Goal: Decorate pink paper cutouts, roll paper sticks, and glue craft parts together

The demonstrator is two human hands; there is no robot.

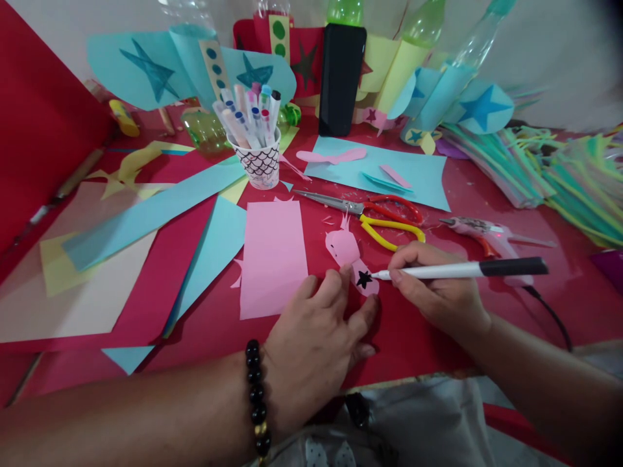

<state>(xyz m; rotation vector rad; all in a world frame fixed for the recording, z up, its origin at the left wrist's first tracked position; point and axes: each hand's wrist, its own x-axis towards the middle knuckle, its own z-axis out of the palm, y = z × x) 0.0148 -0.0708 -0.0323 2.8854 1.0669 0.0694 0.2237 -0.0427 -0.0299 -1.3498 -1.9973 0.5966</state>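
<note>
My right hand (438,288) grips a white marker (438,270) with a black end. Its tip touches a small pink paper cutout (344,246), beside a black star (364,279) drawn on it. My left hand (324,331), with a black bead bracelet on the wrist, lies on the table with its fingers apart, fingertips resting on the cutout's lower edge. A pink paper rectangle (273,256) lies left of the cutout. Behind it are scissors (363,211) with red and yellow handles.
A patterned paper cup (259,165) holds several markers. A pink glue gun (491,237) with a black cord lies at right, near pipe cleaners (579,188). A black phone (342,81) stands upright before paper-wrapped bottles (433,26). Coloured paper sheets (92,292) overlap at left.
</note>
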